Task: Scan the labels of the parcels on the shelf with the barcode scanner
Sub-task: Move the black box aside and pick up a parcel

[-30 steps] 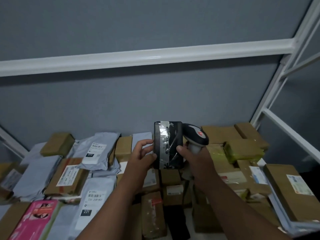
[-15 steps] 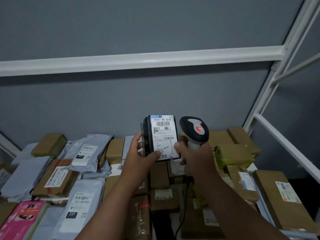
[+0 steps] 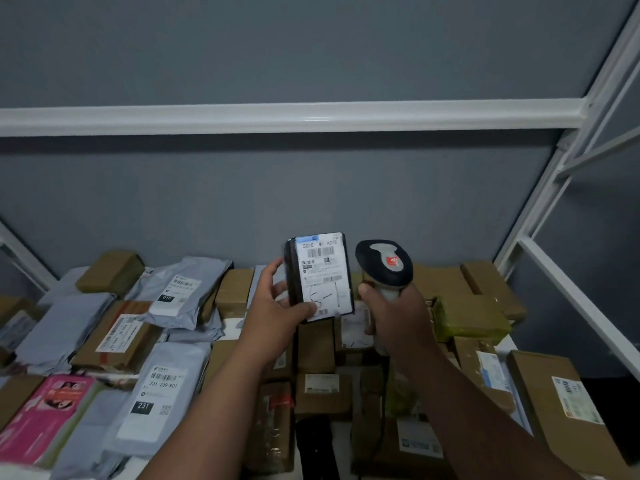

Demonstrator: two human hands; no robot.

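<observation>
Black-wrapped parcel [image 3: 318, 277] stands upright above the shelf [image 3: 349, 120] pile, our left hand [image 3: 277, 303] pinching its lower edge, label [image 3: 322, 271] facing us. Our right hand [image 3: 394, 317] grips the scanner [image 3: 384, 263] just beside it. We should swing the scanner's nose onto the barcode and keep our thumb off the print.
</observation>
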